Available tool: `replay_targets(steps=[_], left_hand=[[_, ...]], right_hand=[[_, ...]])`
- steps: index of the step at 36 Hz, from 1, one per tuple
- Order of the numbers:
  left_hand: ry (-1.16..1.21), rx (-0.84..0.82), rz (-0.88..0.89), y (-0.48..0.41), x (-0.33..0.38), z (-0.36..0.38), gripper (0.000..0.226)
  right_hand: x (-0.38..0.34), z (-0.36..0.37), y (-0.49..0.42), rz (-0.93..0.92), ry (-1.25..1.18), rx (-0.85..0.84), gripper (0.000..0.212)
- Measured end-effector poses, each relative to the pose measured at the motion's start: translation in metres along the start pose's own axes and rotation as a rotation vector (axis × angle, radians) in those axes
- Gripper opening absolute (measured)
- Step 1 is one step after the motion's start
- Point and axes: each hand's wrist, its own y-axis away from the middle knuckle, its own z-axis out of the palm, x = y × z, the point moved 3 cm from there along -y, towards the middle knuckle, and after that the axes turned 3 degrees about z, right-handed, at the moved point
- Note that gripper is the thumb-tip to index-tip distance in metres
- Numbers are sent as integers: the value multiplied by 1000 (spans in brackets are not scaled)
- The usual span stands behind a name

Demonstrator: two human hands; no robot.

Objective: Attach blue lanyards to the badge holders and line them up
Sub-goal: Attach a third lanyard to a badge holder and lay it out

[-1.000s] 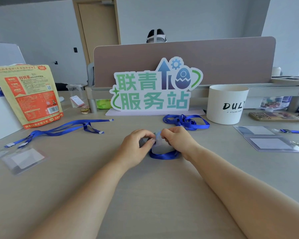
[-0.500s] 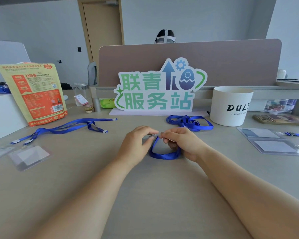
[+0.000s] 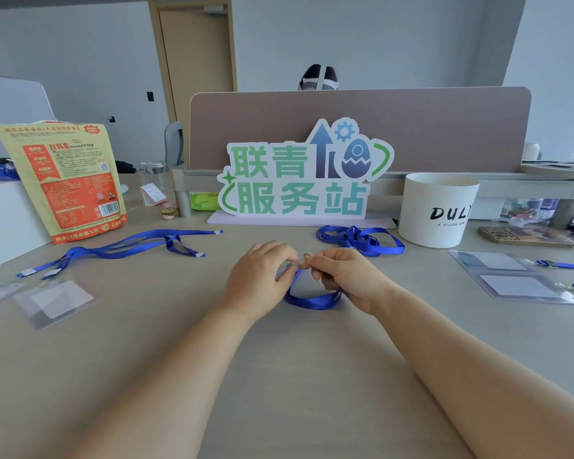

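Left grip pinches clear plastic badge holder, right grip pinches satiny blue lanyard, loop curving under both grips.

"联青服务站" on sign; "DULY" on tub

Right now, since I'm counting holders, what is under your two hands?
A blue lanyard loop lies on the table below the left hand and right hand, which pinch its upper end. Fingers cover whatever else they hold.
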Motion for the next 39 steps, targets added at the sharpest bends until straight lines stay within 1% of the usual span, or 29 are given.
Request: replay_targets(steps=[1, 3, 5, 6, 8, 10, 12, 15, 16, 18, 20, 21, 23, 24, 27, 33, 35, 37, 39], left_hand=[[2, 0, 6, 1, 0, -2, 21], [11, 27, -7, 3, -1, -6, 12], [8, 43, -59, 6, -7, -10, 8], [-6, 23, -102, 8, -10, -13, 8], [-52, -79, -211, 16, -19, -16, 9], [-78, -209, -320, 24, -27, -17, 10], [-80, -283, -389, 29, -27, -18, 10], [-34, -345, -462, 35, -24, -18, 9], [3, -372, -499, 37, -20, -18, 11], [62, -447, -542, 41, -13, -17, 28], [85, -575, -503, 42, -1, -16, 46], [46, -659, -462, 43, 5, -15, 49], [-90, -801, -399, 46, 10, -13, 45], [-137, -832, -391, 49, 10, -13, 44], [-163, -820, -422, 54, 5, -16, 45], [-204, -749, -497, 53, -10, -26, 47], [-290, -726, -436, 50, -6, -26, 52], [-356, -702, -339, 47, 5, -22, 60], [-314, -716, -251, 46, 20, -14, 63]], right_hand=[[-1, 0, 1, -1, 20, 3, 28], [-3, -2, 5, 8, 73, 29, 31], [-3, -6, 10, 19, 170, 81, 35], [-2, -8, 13, 24, 229, 101, 36], [3, -11, 18, 29, 349, 105, 35], [9, -11, 25, 14, 466, 65, 29], [12, -9, 30, -20, 550, 44, 24], [11, -11, 32, -75, 546, 109, 21], [10, -11, 32, -93, 536, 133, 20], [7, -7, 33, -118, 534, 151, 19], [4, -1, 34, -131, 554, 155, 21], [3, 2, 35, -133, 566, 161, 23], [3, 5, 36, -126, 601, 176, 26], [3, 6, 38, -124, 626, 176, 26], [5, 7, 43, -124, 720, 170, 21], [5, -13, 53, -135, 796, 201, 20], [6, -17, 54, -139, 821, 204, 18], [8, -16, 54, -153, 834, 203, 16], [10, -14, 52, -178, 857, 198, 14]])
